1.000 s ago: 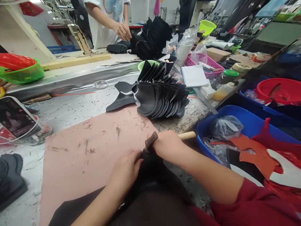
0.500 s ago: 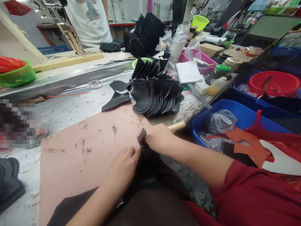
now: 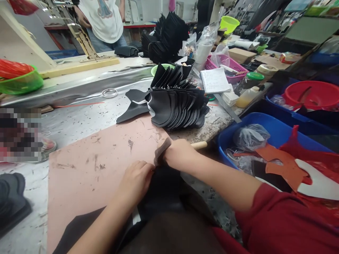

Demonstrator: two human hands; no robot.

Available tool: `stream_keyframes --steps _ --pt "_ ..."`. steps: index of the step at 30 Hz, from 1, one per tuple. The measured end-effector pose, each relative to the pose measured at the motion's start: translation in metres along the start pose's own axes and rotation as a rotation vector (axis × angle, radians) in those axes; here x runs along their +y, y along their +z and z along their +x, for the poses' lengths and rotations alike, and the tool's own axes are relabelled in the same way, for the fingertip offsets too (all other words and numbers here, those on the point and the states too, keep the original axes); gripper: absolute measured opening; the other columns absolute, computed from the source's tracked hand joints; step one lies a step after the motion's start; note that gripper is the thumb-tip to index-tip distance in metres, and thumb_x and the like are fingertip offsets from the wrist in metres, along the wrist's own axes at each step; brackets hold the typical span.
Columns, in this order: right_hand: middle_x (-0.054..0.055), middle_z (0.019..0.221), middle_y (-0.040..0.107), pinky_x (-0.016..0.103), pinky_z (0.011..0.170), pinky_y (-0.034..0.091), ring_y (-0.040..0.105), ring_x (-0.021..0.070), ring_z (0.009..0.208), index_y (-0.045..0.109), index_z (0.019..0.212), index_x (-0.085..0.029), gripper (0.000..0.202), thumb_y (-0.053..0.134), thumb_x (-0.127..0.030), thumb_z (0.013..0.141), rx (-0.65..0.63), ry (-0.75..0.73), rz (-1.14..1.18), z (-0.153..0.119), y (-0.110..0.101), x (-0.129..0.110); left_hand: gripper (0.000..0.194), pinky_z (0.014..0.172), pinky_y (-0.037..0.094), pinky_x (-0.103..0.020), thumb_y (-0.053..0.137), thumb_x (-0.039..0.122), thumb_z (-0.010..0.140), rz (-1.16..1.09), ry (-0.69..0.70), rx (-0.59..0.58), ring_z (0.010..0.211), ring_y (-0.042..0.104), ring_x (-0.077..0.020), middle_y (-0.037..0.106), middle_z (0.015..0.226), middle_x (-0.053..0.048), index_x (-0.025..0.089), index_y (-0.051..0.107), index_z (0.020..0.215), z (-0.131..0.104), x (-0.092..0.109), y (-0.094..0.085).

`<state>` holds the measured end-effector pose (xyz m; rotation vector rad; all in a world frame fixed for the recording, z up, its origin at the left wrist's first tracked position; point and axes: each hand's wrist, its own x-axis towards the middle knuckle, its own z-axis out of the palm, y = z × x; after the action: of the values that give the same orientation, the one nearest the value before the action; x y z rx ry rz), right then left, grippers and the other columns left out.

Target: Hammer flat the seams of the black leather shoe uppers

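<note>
My right hand [image 3: 178,154] is closed at the edge of a black leather piece [image 3: 166,187], whose turned-up end [image 3: 161,152] shows beside the fingers. A wooden handle [image 3: 199,145] sticks out behind that hand; its other end is hidden. My left hand [image 3: 137,178] has its fingers curled down on the same leather, just left of the right hand. Both work over the near right part of a pinkish board [image 3: 79,169]. Beyond them stands a fanned stack of cut black pieces [image 3: 180,107], with loose pieces [image 3: 132,113] touching its left side.
A blue bin [image 3: 225,137] with plastic bags and orange and white scraps stands at the right, near a red basin [image 3: 309,95]. A notebook [image 3: 215,80], a metal ruler [image 3: 227,107] and jars [image 3: 249,81] lie beyond the stack. A person [image 3: 103,21] stands at the back.
More of the leather's turned-up end shows beside my right hand. My left hand has shifted slightly left. The wooden handle has moved a little left with my right hand.
</note>
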<state>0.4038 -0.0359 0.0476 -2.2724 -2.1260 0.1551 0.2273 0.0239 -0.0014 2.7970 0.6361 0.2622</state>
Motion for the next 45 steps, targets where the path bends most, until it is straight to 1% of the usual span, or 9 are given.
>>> stream_keyframes --steps 5,9,14,18,21,34,38,42,45 --pt "0.009 0.075 0.066 0.027 0.055 0.039 0.062 0.0197 0.071 0.064 0.08 -0.017 0.022 0.043 -0.017 0.078 -0.028 0.0 0.013 -0.003 -0.003 -0.006 0.017 0.069 0.043 -0.032 0.047 0.018 0.084 -0.002 0.009 -0.063 0.078 0.054 -0.0195 0.061 0.083 -0.004 0.021 0.061 0.093 -0.007 -0.003 -0.003" --pt "0.008 0.082 0.068 0.027 0.058 0.04 0.061 0.0189 0.071 0.064 0.087 -0.017 0.022 0.043 -0.018 0.08 -0.036 -0.039 0.038 -0.005 -0.001 -0.013 0.017 0.069 0.041 -0.031 0.044 0.02 0.086 -0.041 -0.006 -0.06 0.076 0.054 -0.0179 0.061 0.08 -0.004 0.019 0.061 0.084 -0.013 -0.004 -0.007" --pt "0.009 0.088 0.068 0.027 0.061 0.041 0.061 0.0193 0.073 0.065 0.087 -0.018 0.023 0.043 -0.018 0.08 -0.063 -0.025 0.062 -0.007 -0.003 -0.021 0.022 0.07 0.039 -0.031 0.038 0.023 0.089 -0.009 0.043 -0.077 0.079 0.053 -0.0184 0.061 0.083 -0.004 0.022 0.06 0.094 -0.022 -0.006 -0.01" --pt "0.007 0.083 0.068 0.026 0.058 0.039 0.061 0.018 0.072 0.065 0.083 -0.017 0.022 0.044 -0.016 0.08 -0.125 -0.056 0.097 -0.008 -0.004 -0.027 0.026 0.068 0.038 -0.031 0.036 0.023 0.09 -0.001 0.049 -0.05 0.077 0.052 -0.018 0.061 0.081 -0.004 0.02 0.062 0.084 -0.027 -0.008 -0.012" --pt "0.006 0.078 0.067 0.025 0.058 0.038 0.061 0.0165 0.071 0.065 0.08 -0.018 0.021 0.045 -0.018 0.08 -0.127 -0.045 0.128 -0.008 -0.005 -0.031 0.024 0.069 0.038 -0.032 0.037 0.02 0.088 -0.004 0.057 -0.086 0.079 0.051 -0.0187 0.061 0.083 -0.004 0.021 0.061 0.091 -0.031 -0.008 -0.013" --pt "0.005 0.082 0.068 0.027 0.058 0.039 0.061 0.0185 0.071 0.065 0.086 -0.017 0.022 0.044 -0.015 0.079 -0.184 -0.146 0.14 -0.009 -0.008 -0.049 0.026 0.069 0.039 -0.031 0.038 0.016 0.085 -0.037 -0.018 -0.086 0.077 0.053 -0.0188 0.062 0.08 -0.005 0.02 0.064 0.083 -0.052 -0.013 -0.018" --pt "0.005 0.079 0.069 0.027 0.058 0.038 0.061 0.0181 0.069 0.065 0.084 -0.018 0.02 0.046 -0.017 0.079 -0.205 -0.127 0.151 -0.009 -0.007 -0.053 0.033 0.069 0.041 -0.031 0.037 0.011 0.081 -0.058 -0.035 -0.154 0.078 0.054 -0.0183 0.061 0.084 -0.003 0.025 0.063 0.097 -0.058 -0.016 -0.022" --pt "0.004 0.083 0.069 0.027 0.057 0.038 0.061 0.0181 0.071 0.065 0.086 -0.018 0.021 0.045 -0.017 0.081 -0.185 -0.158 0.146 -0.01 -0.006 -0.059 0.028 0.068 0.044 -0.027 0.035 0.018 0.085 -0.182 -0.103 -0.131 0.074 0.055 -0.0152 0.06 0.081 -0.004 0.02 0.063 0.083 -0.062 -0.02 -0.022" --pt "0.004 0.084 0.069 0.026 0.059 0.039 0.062 0.0172 0.072 0.065 0.085 -0.018 0.019 0.046 -0.016 0.079 -0.246 -0.146 0.143 -0.01 -0.008 -0.064 0.031 0.069 0.044 -0.028 0.034 0.019 0.086 -0.162 -0.081 -0.116 0.076 0.055 -0.0157 0.06 0.084 -0.004 0.023 0.064 0.089 -0.066 -0.022 -0.023"
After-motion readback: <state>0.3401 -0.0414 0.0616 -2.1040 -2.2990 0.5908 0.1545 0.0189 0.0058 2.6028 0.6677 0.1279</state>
